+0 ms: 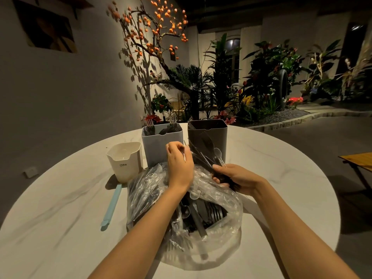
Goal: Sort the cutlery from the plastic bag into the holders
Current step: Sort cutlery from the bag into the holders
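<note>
Right hand: gripped a fanned bundle of dark cutlery.
Left hand: fingers curled at the bundle; hold unclear.
Plastic bag: beneath both hands.
Holders: grey, dark just beyond hands.

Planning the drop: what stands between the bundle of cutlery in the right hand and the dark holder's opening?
Nothing visible. The right hand holds the cutlery bundle fanned up in front of the dark holder, whose open top shows no cover. The left hand is beside it, nearer the grey holder.
</note>
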Demonstrator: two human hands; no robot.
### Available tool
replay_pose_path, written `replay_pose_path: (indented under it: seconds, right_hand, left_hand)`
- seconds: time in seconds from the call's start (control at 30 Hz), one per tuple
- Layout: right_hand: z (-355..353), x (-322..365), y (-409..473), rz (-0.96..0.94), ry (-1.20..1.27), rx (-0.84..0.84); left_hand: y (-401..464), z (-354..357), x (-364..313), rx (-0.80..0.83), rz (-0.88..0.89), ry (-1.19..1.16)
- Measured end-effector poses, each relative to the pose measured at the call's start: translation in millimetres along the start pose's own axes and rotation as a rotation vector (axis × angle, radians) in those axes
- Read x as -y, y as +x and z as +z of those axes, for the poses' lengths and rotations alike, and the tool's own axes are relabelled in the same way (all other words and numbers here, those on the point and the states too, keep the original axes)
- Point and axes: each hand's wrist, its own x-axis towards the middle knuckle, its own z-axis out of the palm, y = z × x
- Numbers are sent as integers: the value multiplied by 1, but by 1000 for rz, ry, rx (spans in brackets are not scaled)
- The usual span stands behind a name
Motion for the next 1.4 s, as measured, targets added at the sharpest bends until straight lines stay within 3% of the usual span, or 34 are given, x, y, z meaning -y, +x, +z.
replay_pose_path:
  seconds: [0.1,0.2,0.33,0.43,0.67,0.83,0.9,1.03,1.17,1.4]
  right_hand:
    - [1,0,0,-13,-65,-91]
    - [0,-1,1,-45,-58,-58]
    - [-1,-2,1,-26,-119,-116]
    - [-2,0,-2,3,-67,-100]
    - [5,6,-11,51,-65,-107]
    - [4,7,-10,37,46,-44]
    - [5,6,-9,25,60,-38]
    - [7,5,-9,-37,48,-31]
    - [10,6,-7,-86,93,-10]
    - [25,7,-5,-190,48,-3]
  left_hand:
    - [-5,-1,8,49,311,437]
    - [-12,-2,7,164,631,605]
    - [-16,-2,9,299,727,586]
    - [-16,-5,10,230,746,631]
    - [-10,-13,10,120,548,768]
    - [-4,-25,5,150,114,726]
    - [-3,-26,3,171,16,680]
    - [-4,-26,-2,224,25,567]
    - [1,-23,1,231,-13,325]
    - [4,-24,-12,314,-340,-342]
